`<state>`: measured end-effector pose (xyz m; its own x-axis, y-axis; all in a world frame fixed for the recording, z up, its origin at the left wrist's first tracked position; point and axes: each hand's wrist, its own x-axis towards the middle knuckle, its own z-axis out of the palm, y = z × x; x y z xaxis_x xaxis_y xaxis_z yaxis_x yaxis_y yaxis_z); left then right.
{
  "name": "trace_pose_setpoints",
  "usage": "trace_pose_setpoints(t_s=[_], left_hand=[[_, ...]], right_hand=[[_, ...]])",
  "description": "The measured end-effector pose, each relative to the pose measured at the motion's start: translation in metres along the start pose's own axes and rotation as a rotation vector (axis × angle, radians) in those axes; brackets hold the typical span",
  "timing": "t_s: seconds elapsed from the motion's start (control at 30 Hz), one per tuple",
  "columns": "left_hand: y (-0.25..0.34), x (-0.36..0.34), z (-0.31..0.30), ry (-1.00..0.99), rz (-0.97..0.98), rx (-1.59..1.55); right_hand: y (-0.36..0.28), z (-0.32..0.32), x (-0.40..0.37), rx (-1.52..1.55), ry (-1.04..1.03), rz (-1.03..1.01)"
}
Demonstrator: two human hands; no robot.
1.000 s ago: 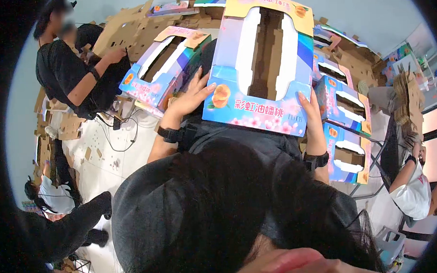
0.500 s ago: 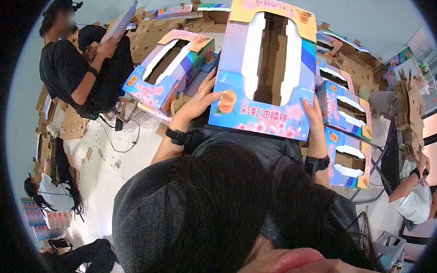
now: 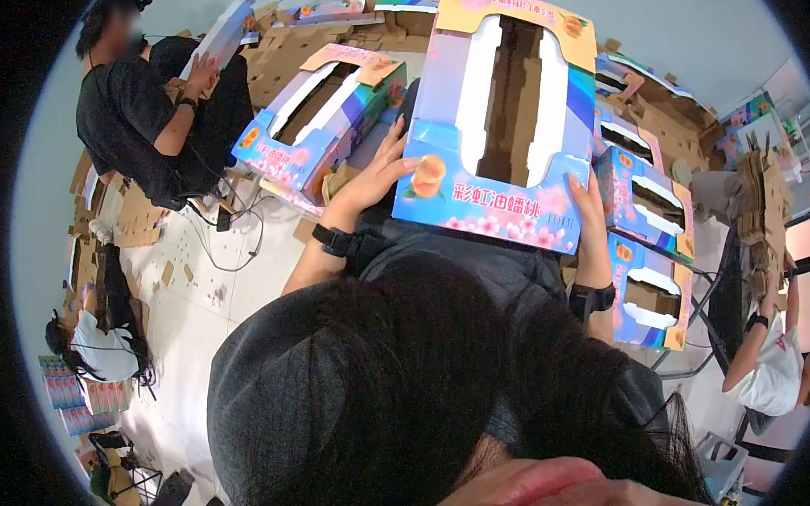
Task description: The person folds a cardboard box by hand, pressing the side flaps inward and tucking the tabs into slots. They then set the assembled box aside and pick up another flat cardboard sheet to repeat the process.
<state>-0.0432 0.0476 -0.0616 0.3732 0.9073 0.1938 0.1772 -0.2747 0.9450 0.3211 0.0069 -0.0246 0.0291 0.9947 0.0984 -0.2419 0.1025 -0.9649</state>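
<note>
Between my two hands is a printed cardboard fruit box, blue and pink with a peach picture, Chinese lettering and a long cut-out in its top. Through the cut-out its brown inside shows. My left hand presses against the box's left side, fingers on the edge near the peach print. On the opposite side, my right hand grips the lower right edge, with fingertips on the printed face. A black band sits on each wrist. The underside of the box and part of each hand are hidden.
A similar box stands to the left. More boxes are stacked close on my right. At the left, a person in black holds a printed panel. Brown cardboard stacks stand far right; cables and scraps lie on the floor.
The box and both my hands have shifted slightly right and up in view. At the left, the person's panel has tilted and their hand has moved. The person at far right has raised an arm.
</note>
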Motion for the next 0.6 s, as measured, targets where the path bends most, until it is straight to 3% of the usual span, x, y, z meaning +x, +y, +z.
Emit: trace_pose_setpoints(t_s=[0.37, 0.6], left_hand=[[-0.018, 0.002, -0.001, 0.038, 0.001, 0.097], [0.001, -0.002, 0.003, 0.097, -0.008, 0.177]], right_hand=[[-0.002, 0.002, 0.001, -0.011, -0.015, -0.03], [0.008, -0.005, 0.008, -0.022, -0.014, -0.084]])
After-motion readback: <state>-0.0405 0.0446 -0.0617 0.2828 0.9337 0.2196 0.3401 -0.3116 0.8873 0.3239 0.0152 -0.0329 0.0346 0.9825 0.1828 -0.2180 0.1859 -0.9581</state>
